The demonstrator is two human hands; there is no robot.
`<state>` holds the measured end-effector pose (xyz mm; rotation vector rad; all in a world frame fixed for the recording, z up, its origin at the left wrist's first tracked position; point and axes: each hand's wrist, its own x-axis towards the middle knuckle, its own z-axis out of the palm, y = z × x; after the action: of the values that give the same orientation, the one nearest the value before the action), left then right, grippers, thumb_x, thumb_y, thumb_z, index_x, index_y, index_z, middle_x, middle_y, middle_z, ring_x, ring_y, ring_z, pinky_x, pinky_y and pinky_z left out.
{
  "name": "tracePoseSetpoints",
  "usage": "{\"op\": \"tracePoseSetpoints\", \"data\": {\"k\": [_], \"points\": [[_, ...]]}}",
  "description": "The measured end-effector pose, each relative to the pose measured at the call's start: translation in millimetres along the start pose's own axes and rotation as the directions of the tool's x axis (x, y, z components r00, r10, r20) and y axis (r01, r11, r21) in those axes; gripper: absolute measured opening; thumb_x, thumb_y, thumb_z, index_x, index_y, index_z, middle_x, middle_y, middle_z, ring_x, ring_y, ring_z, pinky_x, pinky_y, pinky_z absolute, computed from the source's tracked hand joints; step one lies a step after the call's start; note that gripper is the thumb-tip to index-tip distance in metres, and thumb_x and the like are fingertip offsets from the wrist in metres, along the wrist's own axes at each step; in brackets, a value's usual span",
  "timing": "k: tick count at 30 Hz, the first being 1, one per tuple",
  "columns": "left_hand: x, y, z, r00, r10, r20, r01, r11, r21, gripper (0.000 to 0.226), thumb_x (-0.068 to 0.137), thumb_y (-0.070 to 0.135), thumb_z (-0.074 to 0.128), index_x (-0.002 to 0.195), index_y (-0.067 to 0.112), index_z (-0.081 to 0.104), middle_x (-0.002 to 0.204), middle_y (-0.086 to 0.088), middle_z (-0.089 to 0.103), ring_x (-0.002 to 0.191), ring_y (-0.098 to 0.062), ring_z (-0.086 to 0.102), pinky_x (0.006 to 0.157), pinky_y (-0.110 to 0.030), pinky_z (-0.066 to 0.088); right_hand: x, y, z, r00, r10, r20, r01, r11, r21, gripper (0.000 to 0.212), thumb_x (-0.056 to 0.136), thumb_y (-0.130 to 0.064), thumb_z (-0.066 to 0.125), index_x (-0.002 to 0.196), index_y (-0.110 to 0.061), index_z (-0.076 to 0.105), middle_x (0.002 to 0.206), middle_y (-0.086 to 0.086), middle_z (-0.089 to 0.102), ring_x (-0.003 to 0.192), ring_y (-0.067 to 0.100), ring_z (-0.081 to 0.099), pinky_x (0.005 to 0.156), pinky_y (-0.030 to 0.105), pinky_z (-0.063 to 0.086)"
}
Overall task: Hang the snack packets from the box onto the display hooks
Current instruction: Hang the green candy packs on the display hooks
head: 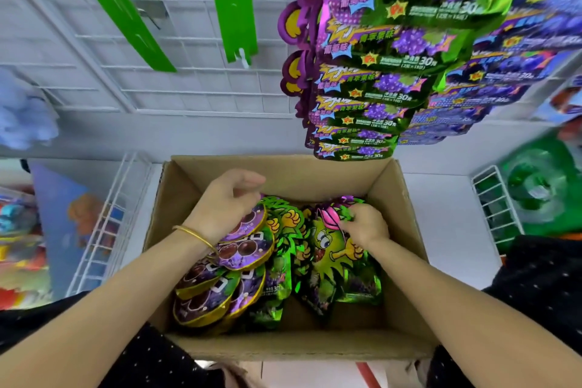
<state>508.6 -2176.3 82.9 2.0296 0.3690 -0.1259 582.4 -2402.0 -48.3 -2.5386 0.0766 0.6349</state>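
An open cardboard box (393, 195) sits below me. Inside lie green cartoon-figure snack packets (330, 258) in the middle and right, and round purple packets (217, 290) stacked at the left. My left hand (226, 201) hovers over the purple stack with fingers curled, and whether it grips a packet cannot be told. My right hand (365, 225) pinches the top of a green packet. Above the box, several purple-and-green packets (371, 85) hang in a column on a display hook, with a bluer column (504, 72) beside it.
A white wire grid panel (176, 79) carries two empty green hanging strips (233, 3) at top left. White wire baskets stand left (104, 224) and right (497, 208) of the box, with colourful goods behind them.
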Motion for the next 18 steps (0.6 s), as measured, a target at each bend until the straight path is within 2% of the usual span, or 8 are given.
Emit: {"op": "tracePoseSetpoints", "data": {"k": [2,3,5,7,9,12,14,18], "points": [[-0.3,0.7,1.2,0.999,0.030,0.025,-0.031,0.999,0.037,0.024,0.087,0.005,0.055,0.107,0.018,0.058,0.107,0.004,0.060,0.089,-0.004,0.056,0.093,-0.024,0.046,-3.1,-10.3,-26.2,0.997,-0.071,0.007,0.070,0.994,0.084,0.013,0.083,-0.014,0.065,0.085,-0.002,0.062,0.085,0.012,0.060,0.086,0.029,0.057,0.071,0.033,0.043],[-1.2,2.1,2.2,0.998,0.056,0.043,-0.058,0.997,0.059,0.025,0.087,0.006,0.056,0.108,0.019,0.058,0.110,0.003,0.060,0.095,-0.005,0.056,0.096,-0.027,0.045,-6.5,-16.5,-42.9,0.994,-0.106,0.019,0.103,0.989,0.103,0.022,0.083,-0.011,0.066,0.098,0.004,0.063,0.094,0.013,0.060,0.090,0.026,0.056,0.076,0.033,0.043],[-5.3,9.4,5.8,0.988,0.122,0.092,-0.133,0.984,0.121,0.033,0.085,0.011,0.061,0.117,0.020,0.055,0.117,0.004,0.056,0.105,-0.005,0.053,0.097,-0.017,0.041,-20.7,-30.1,-79.8,0.979,-0.196,0.061,0.187,0.974,0.125,0.030,0.083,-0.008,0.066,0.108,0.008,0.060,0.103,0.014,0.057,0.096,0.022,0.052,0.083,0.031,0.042],[-7.3,24.8,10.3,0.968,0.211,0.133,-0.233,0.955,0.182,0.051,0.081,0.021,0.067,0.128,0.020,0.048,0.126,0.006,0.050,0.117,-0.004,0.045,0.098,-0.013,0.035,-38.3,-40.9,-112.4,0.955,-0.276,0.111,0.252,0.949,0.192,0.030,0.082,-0.004,0.066,0.106,0.013,0.059,0.100,0.021,0.058,0.090,0.021,0.051,0.072,0.029,0.042],[-8.8,47.9,14.9,0.945,0.283,0.165,-0.316,0.920,0.232,0.061,0.078,0.026,0.071,0.132,0.019,0.044,0.127,0.010,0.046,0.120,-0.004,0.040,0.104,-0.020,0.030,-61.0,-53.2,-140.7,0.933,-0.337,0.125,0.295,0.917,0.269,0.036,0.083,-0.004,0.065,0.112,0.015,0.056,0.106,0.026,0.060,0.092,0.026,0.057,0.070,0.033,0.044],[-11.5,86.5,19.2,0.907,0.389,0.161,-0.418,0.877,0.237,0.042,0.076,0.027,0.071,0.115,0.016,0.057,0.104,0.005,0.060,0.095,-0.004,0.054,0.088,-0.024,0.041,-92.2,-69.7,-174.3,0.903,-0.420,0.086,0.365,0.859,0.360,0.039,0.085,-0.006,0.063,0.121,0.005,0.053,0.121,0.012,0.057,0.116,0.028,0.052,0.080,0.033,0.045],[-15.7,115.9,14.5,0.881,0.458,0.116,-0.473,0.851,0.227,0.024,0.076,0.019,0.071,0.096,0.009,0.062,0.079,0.005,0.057,0.071,0.003,0.049,0.073,-0.017,0.040,-109.1,-81.3,-195.3,0.877,-0.480,0.013,0.436,0.808,0.396,0.036,0.082,-0.009,0.067,0.117,-0.009,0.058,0.110,-0.003,0.056,0.111,0.013,0.050,0.077,0.021,0.045],[-26.7,194.8,-15.9,0.836,0.532,0.133,-0.545,0.779,0.310,0.011,0.079,0.014,0.069,0.080,0.018,0.058,0.067,-0.002,0.050,0.063,-0.002,0.052,0.059,0.002,0.032,-142.9,-110.8,-253.0,0.800,-0.570,-0.190,0.600,0.744,0.294,0.018,0.080,-0.024,0.070,0.097,-0.024,0.061,0.088,-0.019,0.058,0.085,-0.005,0.053,0.073,0.014,0.038]]}}
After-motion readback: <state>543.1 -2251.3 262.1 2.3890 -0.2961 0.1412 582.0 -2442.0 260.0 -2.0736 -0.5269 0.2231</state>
